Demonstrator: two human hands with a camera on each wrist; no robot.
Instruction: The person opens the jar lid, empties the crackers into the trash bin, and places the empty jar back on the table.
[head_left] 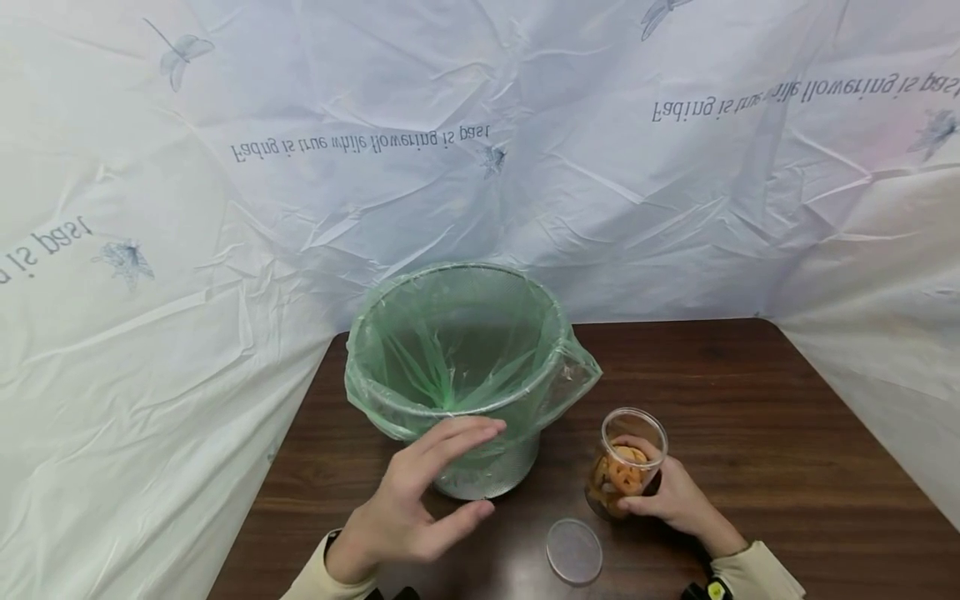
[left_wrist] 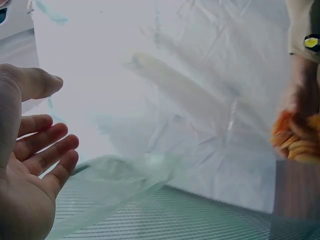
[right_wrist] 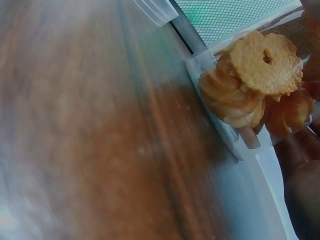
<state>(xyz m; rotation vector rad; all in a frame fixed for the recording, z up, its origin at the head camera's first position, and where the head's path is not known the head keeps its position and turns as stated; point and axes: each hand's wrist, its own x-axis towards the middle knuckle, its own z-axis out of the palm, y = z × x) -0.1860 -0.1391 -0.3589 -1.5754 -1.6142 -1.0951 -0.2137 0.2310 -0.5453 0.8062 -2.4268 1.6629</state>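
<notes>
A clear jar (head_left: 634, 433) with several cookies (head_left: 627, 472) inside stands tilted in my right hand (head_left: 678, 498), whose fingers and thumb curl round it. Its top is uncovered. Close up in the right wrist view, the cookies (right_wrist: 265, 65) look golden and piped, one with a hole in its middle. On the table, left of the jar, lies a round clear lid (head_left: 574, 552). My left hand (head_left: 408, 500) hovers in front of the bin with fingers and thumb spread apart, holding nothing; the left wrist view shows its palm (left_wrist: 25, 205) bare.
A wire-mesh bin (head_left: 487, 479) lined with a green plastic bag (head_left: 375, 408) stands at the back left of the dark wooden table (head_left: 750, 433). One bag corner sticks out rightward, toward the jar. White printed sheeting (head_left: 570, 217) hangs behind and at both sides.
</notes>
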